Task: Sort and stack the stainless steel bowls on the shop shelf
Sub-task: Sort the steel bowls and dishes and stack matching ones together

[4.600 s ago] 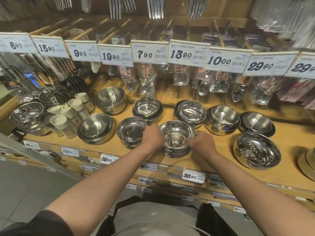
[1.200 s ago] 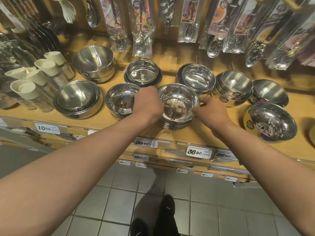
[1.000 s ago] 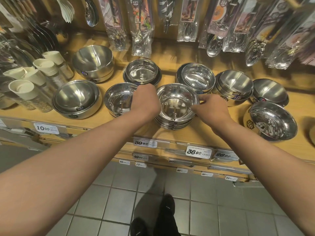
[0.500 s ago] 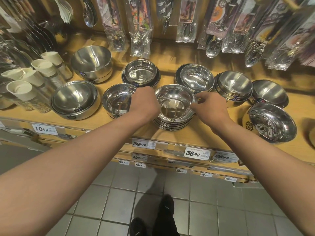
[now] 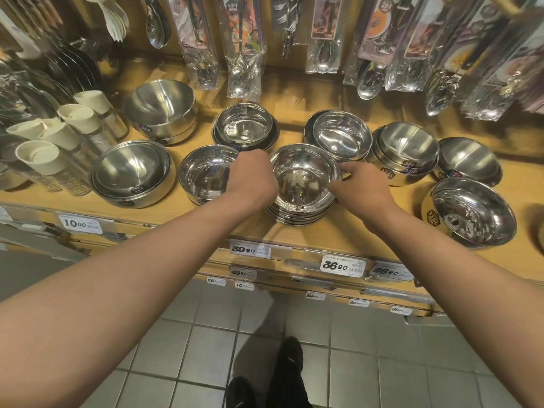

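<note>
Standing before a pale wooden shop shelf (image 5: 382, 240), the person looks down over a grey tiled floor (image 5: 382, 363) with a black shoe (image 5: 290, 360) at six o'clock. Bagged spoons and cutlery (image 5: 241, 54) hang across the back at twelve o'clock, and cream-capped jars (image 5: 38, 154) stand at nine o'clock. Price tags along the shelf lip read "10.00" (image 5: 80, 224), "39.90" (image 5: 249, 248) and "36.90" (image 5: 343, 265); lower rails carry "49.90" and "25.00". A label on the tilted bowl (image 5: 471, 212) at three o'clock reads "316L", and the double-walled bowls (image 5: 404, 153) at two o'clock show "304" and "316L".

The stack of shallow steel bowls (image 5: 303, 184) sits at the centre, near the shelf's front edge, between the two hands. The left hand (image 5: 254, 178) is on the stack's nine o'clock side, fingers curled over the rim of the top bowl, knuckles towards the camera. The right hand (image 5: 360, 187) is on the three o'clock side, its fingers reaching to the rim and pinching it. A single shiny bowl (image 5: 203, 175) lies just beside the left hand at nine o'clock, and further stacks (image 5: 245, 128) stand behind at eleven and one o'clock.
</note>
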Motion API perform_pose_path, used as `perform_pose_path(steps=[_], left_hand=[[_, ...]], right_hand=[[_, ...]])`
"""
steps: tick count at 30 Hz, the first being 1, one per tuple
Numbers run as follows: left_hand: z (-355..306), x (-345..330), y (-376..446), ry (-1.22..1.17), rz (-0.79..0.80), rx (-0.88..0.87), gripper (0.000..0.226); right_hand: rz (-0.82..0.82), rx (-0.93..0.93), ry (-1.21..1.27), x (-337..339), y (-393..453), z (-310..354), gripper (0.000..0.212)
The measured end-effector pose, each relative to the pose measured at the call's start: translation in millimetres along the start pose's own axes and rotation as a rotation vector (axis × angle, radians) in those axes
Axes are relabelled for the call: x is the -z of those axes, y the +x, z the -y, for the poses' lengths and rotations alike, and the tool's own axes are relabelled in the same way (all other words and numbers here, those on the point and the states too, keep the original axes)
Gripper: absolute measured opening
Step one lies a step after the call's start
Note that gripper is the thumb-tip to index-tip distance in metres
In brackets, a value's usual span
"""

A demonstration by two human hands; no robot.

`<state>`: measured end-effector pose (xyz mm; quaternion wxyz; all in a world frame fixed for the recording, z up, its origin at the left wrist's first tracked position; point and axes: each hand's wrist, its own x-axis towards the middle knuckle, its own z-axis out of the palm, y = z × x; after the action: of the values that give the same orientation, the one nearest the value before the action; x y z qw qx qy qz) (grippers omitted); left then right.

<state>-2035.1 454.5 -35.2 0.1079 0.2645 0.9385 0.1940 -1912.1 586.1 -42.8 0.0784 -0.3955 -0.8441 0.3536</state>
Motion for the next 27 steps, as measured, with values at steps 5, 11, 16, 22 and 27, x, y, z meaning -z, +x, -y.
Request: perform_pose_path(steps=[5,11,16,22,27], left_hand=[[-3,6,1,0.002,0.002,-0.023,0.035],[-7,12,11,0.030,0.053,0.016,0.030],[-4,13,17,0.060,0.092,0.015,0.025],[-7,11,19,0.105,0.115,0.007,0.026],[-9,12,20,0.110,0.123,0.002,0.029]], right_hand=[[-0.012,-0.036,-0.031,-4,-4,2,0.012],[-0.034,-0.086,-0.032,-5,-6,6,0.024],[-0.024,-0.086,-0.015,-5,-4,8,0.014],[-0.026,-0.114,-0.010,-9,-1,9,0.020],[-0.022,-0.140,-0.019,-11,1,11,0.035]])
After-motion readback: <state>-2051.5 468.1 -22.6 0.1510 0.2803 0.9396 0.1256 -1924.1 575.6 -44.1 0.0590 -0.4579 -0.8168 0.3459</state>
